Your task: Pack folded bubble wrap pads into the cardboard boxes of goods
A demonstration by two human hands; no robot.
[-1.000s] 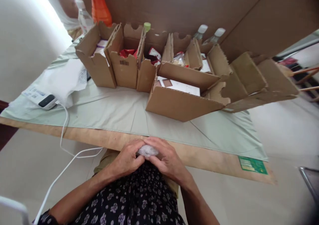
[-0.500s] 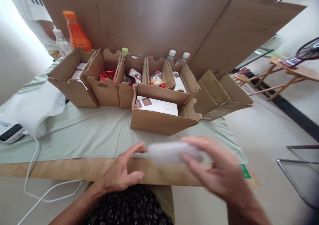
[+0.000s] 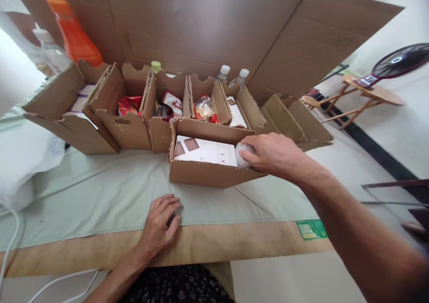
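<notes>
Right hand [image 3: 273,153] is reaching over the front wall of the near cardboard box [image 3: 208,175], fingers curled and clamped on a small crinkled whitish bundle [image 3: 241,153] — it is sitting at the box's right end, just beside the flat white card [image 3: 204,151] lying inside. Left hand [image 3: 161,225] is resting palm down, fingers slightly apart and holding nothing, on the pale green cloth [image 3: 110,195], likely bracing the reach. Behind, 4 corrugated boxes [image 3: 125,128] are standing in a row, holding glossy packets — edges rough and torn.
</notes>
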